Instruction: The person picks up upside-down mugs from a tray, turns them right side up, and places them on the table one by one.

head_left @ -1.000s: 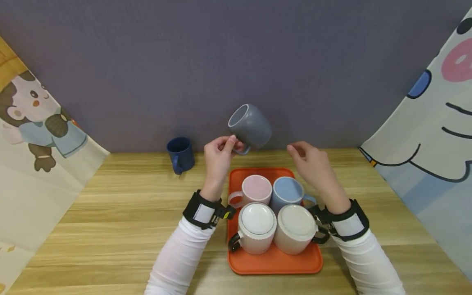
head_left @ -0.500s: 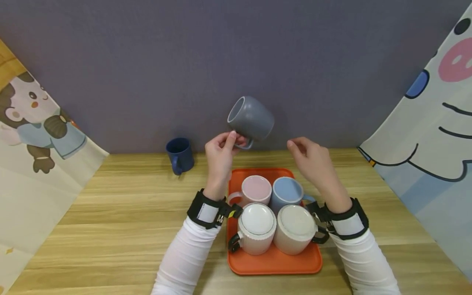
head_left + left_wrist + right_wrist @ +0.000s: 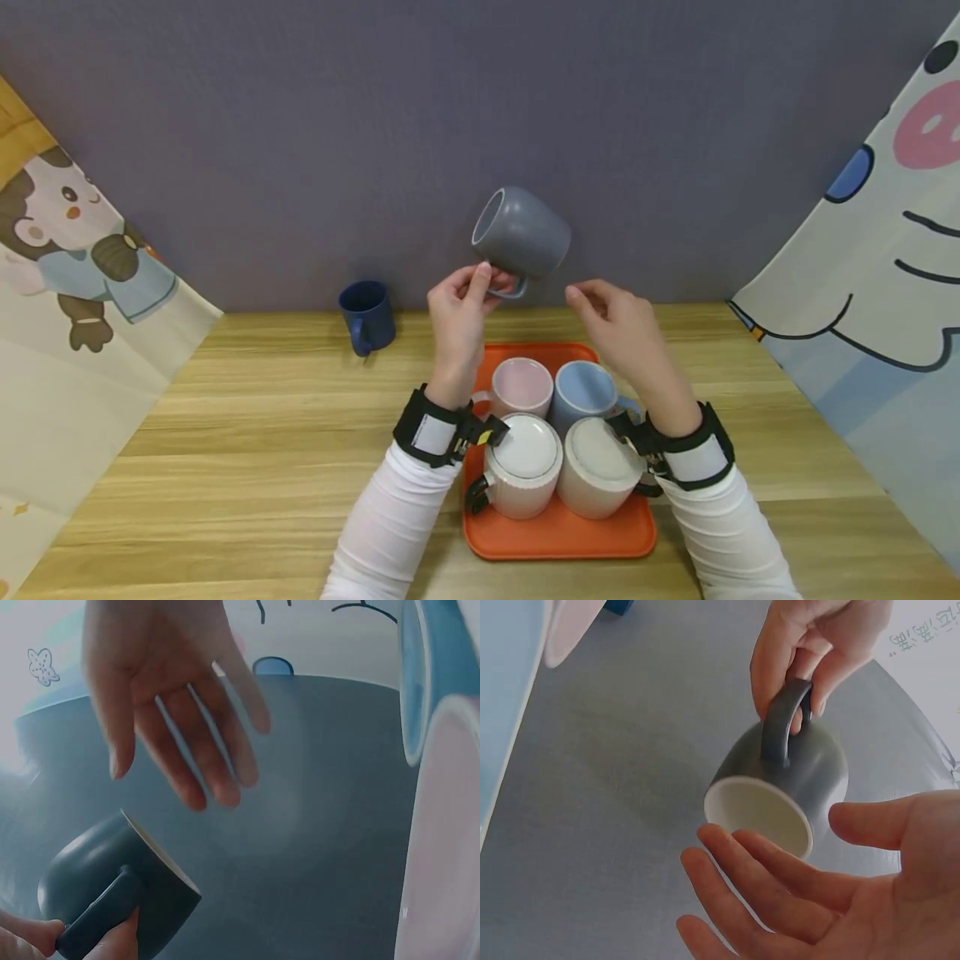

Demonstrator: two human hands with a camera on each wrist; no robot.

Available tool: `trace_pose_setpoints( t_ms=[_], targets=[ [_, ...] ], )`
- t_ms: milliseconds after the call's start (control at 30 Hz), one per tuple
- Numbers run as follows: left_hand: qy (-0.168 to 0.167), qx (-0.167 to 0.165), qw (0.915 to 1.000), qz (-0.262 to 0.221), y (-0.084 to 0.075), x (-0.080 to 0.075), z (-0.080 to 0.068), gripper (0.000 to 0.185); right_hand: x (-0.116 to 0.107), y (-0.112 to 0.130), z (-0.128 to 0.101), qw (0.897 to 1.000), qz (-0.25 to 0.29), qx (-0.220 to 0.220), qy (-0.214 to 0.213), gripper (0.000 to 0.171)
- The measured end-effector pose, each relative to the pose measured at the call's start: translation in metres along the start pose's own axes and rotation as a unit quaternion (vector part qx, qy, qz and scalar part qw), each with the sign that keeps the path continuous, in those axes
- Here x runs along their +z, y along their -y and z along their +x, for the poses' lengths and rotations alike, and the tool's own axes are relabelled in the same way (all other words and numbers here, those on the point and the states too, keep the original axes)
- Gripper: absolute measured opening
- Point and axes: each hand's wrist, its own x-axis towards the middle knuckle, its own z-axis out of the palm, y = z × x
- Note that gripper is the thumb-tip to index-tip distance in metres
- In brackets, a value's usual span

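A grey mug (image 3: 528, 237) with a pale inside hangs in the air behind the orange tray (image 3: 555, 540), tilted on its side with its mouth up and to the left. My left hand (image 3: 461, 321) pinches its handle between thumb and fingers. To the mug's right, lower down, is my right hand (image 3: 621, 329), which holds nothing. In the right wrist view the fingers of that hand (image 3: 840, 900) are spread and nearly straight, overlapping the mug's mouth. The left wrist view shows the mug's handle (image 3: 105, 911) in the left fingers.
On the tray stand a pink mug (image 3: 522, 385), a light blue mug (image 3: 585, 387) and two whitish mugs (image 3: 527, 450) with black handles. A navy mug (image 3: 367, 312) stands at the back left of the wooden table (image 3: 247, 433). A grey wall (image 3: 300, 150) rises behind.
My left hand has raised the grey mug and moved it slightly to the right. The right hand has shifted a little left, toward the mug. The tray's mugs have not moved.
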Motion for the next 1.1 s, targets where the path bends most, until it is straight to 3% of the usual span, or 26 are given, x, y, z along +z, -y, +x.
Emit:
trace_pose_setpoints(
  t_ms=[433, 700, 867, 1100],
  targets=[
    [0.012, -0.017, 0.9993, -0.03, 0.004, 0.014, -0.007, 0.023, 0.017, 0.009, 0.006, 1.0, 0.007, -0.017, 0.02, 0.048],
    [0.025, -0.047, 0.9985, -0.014, 0.006, 0.02, -0.012, 0.024, 0.021, 0.012, 0.01, 0.998, 0.051, 0.006, 0.036, 0.051],
    [0.034, -0.067, 0.997, -0.015, 0.008, 0.021, -0.015, 0.025, 0.021, 0.01, 0.011, 0.996, 0.088, 0.008, 0.018, 0.051],
    [0.036, -0.086, 0.9941, -0.055, 0.007, 0.024, -0.017, 0.023, 0.023, 0.008, 0.013, 0.989, 0.143, 0.011, -0.016, 0.042]
  ],
)
